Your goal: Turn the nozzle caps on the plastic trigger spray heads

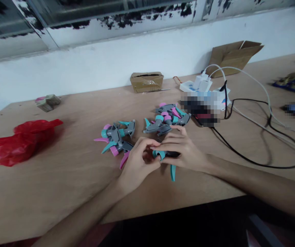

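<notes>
My right hand [188,151] is closed around a grey trigger sprayer head [173,172], whose teal trigger points down toward the table's front edge. At its teal collar [159,154], my left hand [139,158] pinches with thumb and forefinger. The fingers cover much of the sprayer's grey body. Just left of my left hand lies a pile of sprayer heads [115,137] with pink and teal parts. Behind my right hand is another pile of the same sprayer heads [162,118].
A red plastic bag [26,142] lies at left, with a small wrapped bundle [48,103] behind it. Cardboard boxes [147,82] [233,58] stand along the wall. A power strip [187,86], white plugs and a looping black cable [255,164] occupy the right side.
</notes>
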